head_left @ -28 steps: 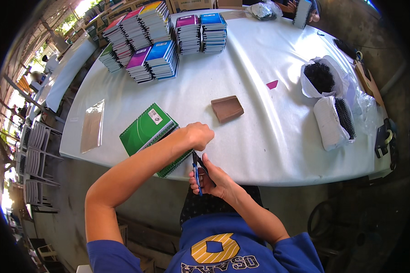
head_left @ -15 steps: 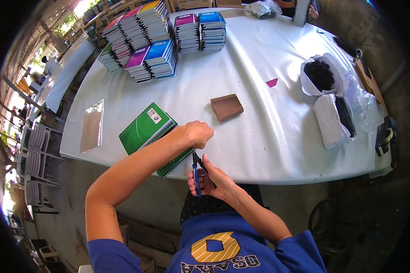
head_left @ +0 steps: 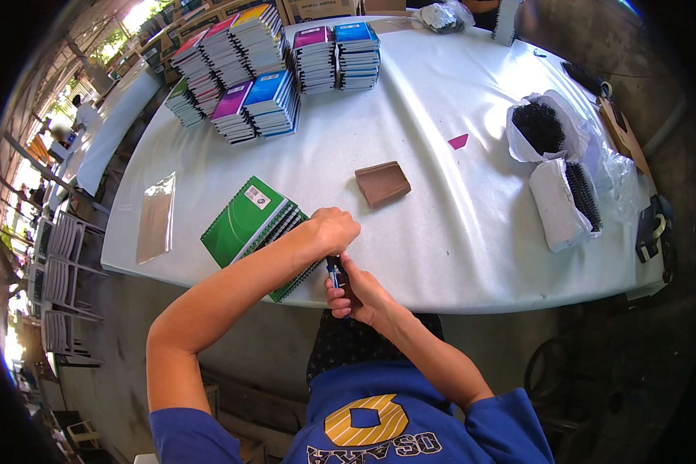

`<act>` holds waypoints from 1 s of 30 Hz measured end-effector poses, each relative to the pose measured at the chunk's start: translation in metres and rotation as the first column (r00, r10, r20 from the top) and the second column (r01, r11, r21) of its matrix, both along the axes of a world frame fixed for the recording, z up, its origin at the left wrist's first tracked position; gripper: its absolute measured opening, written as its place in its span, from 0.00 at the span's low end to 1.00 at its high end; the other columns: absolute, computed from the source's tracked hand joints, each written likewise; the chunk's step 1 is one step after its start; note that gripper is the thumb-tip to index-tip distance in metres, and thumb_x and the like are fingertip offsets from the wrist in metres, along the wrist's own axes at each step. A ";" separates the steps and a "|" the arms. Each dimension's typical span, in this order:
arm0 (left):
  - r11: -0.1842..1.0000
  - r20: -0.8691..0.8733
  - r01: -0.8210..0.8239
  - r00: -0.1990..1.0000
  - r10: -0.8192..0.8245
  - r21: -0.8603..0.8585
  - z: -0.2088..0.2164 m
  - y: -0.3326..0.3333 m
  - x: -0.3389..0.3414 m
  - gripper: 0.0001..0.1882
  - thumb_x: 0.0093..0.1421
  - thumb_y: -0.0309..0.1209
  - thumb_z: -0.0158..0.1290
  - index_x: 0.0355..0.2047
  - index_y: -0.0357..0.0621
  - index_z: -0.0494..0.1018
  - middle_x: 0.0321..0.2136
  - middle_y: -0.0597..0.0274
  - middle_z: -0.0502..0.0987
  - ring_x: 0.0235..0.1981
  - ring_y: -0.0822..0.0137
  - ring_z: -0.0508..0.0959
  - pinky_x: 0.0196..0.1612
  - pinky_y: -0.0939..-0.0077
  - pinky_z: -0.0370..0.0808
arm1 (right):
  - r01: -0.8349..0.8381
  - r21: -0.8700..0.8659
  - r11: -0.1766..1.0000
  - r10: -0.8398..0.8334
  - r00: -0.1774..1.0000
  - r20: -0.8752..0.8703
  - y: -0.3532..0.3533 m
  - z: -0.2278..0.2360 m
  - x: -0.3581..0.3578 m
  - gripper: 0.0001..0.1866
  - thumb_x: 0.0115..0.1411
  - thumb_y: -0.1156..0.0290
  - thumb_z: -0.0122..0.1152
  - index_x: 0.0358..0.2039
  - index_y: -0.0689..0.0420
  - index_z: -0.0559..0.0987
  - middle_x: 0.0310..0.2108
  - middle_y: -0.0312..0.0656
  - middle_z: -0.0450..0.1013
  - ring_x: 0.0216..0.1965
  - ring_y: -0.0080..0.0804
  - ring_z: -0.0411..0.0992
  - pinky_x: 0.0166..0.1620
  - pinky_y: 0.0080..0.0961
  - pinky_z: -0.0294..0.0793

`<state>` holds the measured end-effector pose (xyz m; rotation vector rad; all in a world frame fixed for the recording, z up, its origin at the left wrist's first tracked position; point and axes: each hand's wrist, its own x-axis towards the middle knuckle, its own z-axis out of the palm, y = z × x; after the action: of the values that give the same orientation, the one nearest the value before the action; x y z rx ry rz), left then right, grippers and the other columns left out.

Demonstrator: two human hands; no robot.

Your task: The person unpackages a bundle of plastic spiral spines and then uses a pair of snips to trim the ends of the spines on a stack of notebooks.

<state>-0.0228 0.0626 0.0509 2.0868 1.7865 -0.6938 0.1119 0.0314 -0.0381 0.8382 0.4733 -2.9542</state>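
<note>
We see the left hand point(head_left: 334, 229) curled into a fist at the near edge of the bench point(head_left: 441, 201). It grips the top of a small blue tool point(head_left: 333, 272), maybe a pen or little pliers; we cannot tell which. The right hand point(head_left: 357, 292) is just under it, wrapped around the lower part of the same tool. The two hands touch each other, right at the bench edge.

Just beside the left hand lies a green spiral notebook point(head_left: 249, 220). It lies flat and turned a bit, with more notebooks stacked under it. Its wire side points at the hands.

A little past the hands sits a brown curved piece point(head_left: 383, 184), alone on the white cover. A small pink scrap point(head_left: 458, 141) lies further back. At the far side stand stacks of notebooks point(head_left: 267, 69) in pink, blue, yellow and green. On the right lie two white bags point(head_left: 557, 209), open, with black spiral coils point(head_left: 539, 126) inside. On the left lies a clear plastic sleeve point(head_left: 156, 218), flat and well apart from the hands.
</note>
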 end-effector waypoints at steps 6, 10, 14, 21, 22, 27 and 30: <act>0.997 0.013 0.028 0.999 -0.029 0.067 -0.013 -0.007 -0.009 0.07 0.43 0.21 0.59 0.26 0.37 0.80 0.31 0.46 0.81 0.37 0.49 0.82 0.36 0.60 0.80 | -0.068 0.089 0.994 0.051 0.982 0.184 -0.009 0.021 0.004 0.36 0.66 0.35 0.35 0.32 0.61 0.72 0.23 0.42 0.67 0.24 0.34 0.67 0.31 0.34 0.72; 0.996 0.049 0.032 0.998 -0.036 0.079 -0.013 -0.005 -0.008 0.06 0.42 0.20 0.58 0.25 0.37 0.80 0.30 0.45 0.81 0.36 0.49 0.82 0.35 0.60 0.80 | -0.059 0.064 0.996 0.049 0.987 0.152 -0.007 0.011 0.005 0.40 0.65 0.34 0.33 0.36 0.65 0.73 0.26 0.46 0.72 0.28 0.39 0.73 0.38 0.41 0.78; 0.994 0.047 0.039 0.998 -0.044 0.102 -0.014 -0.005 -0.009 0.07 0.41 0.18 0.57 0.24 0.36 0.79 0.29 0.44 0.80 0.35 0.48 0.82 0.35 0.59 0.80 | -0.081 -0.067 0.994 0.088 0.990 0.109 0.000 0.011 0.003 0.40 0.66 0.36 0.30 0.37 0.66 0.72 0.28 0.47 0.72 0.30 0.41 0.73 0.40 0.45 0.78; 1.000 -0.017 0.017 1.000 -0.017 0.007 -0.008 -0.003 -0.004 0.09 0.48 0.21 0.57 0.31 0.40 0.81 0.36 0.50 0.81 0.40 0.53 0.82 0.39 0.62 0.80 | -0.122 -0.090 0.988 0.133 0.983 0.128 0.003 0.018 0.004 0.39 0.68 0.37 0.29 0.37 0.66 0.72 0.27 0.47 0.70 0.30 0.39 0.71 0.42 0.44 0.77; 1.000 -0.017 0.017 1.000 -0.017 0.008 -0.008 -0.003 -0.004 0.09 0.48 0.21 0.57 0.31 0.40 0.81 0.36 0.50 0.81 0.40 0.53 0.82 0.39 0.62 0.80 | -0.122 -0.089 0.989 0.133 0.983 0.129 0.004 0.019 0.004 0.39 0.68 0.37 0.29 0.37 0.66 0.72 0.27 0.47 0.70 0.30 0.39 0.71 0.42 0.44 0.77; 1.000 -0.013 0.021 1.000 -0.021 0.002 -0.009 -0.001 -0.005 0.09 0.48 0.21 0.57 0.32 0.40 0.81 0.37 0.50 0.81 0.40 0.53 0.82 0.40 0.63 0.80 | -0.140 -0.087 0.986 0.151 0.979 0.135 0.007 0.019 0.005 0.38 0.68 0.38 0.30 0.36 0.66 0.72 0.27 0.47 0.70 0.30 0.39 0.71 0.41 0.43 0.77; 1.000 -0.014 0.009 1.000 -0.009 -0.028 -0.008 -0.001 -0.005 0.09 0.48 0.22 0.57 0.32 0.40 0.81 0.38 0.50 0.81 0.41 0.53 0.82 0.40 0.63 0.80 | -0.166 -0.075 0.983 0.174 0.976 0.128 0.005 0.021 0.005 0.38 0.68 0.38 0.30 0.35 0.66 0.72 0.27 0.46 0.70 0.29 0.39 0.71 0.41 0.42 0.77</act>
<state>-0.0276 0.0616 0.0432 2.0783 1.7660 -0.7338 0.1166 0.0361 -0.0172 0.9310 0.4183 -2.7211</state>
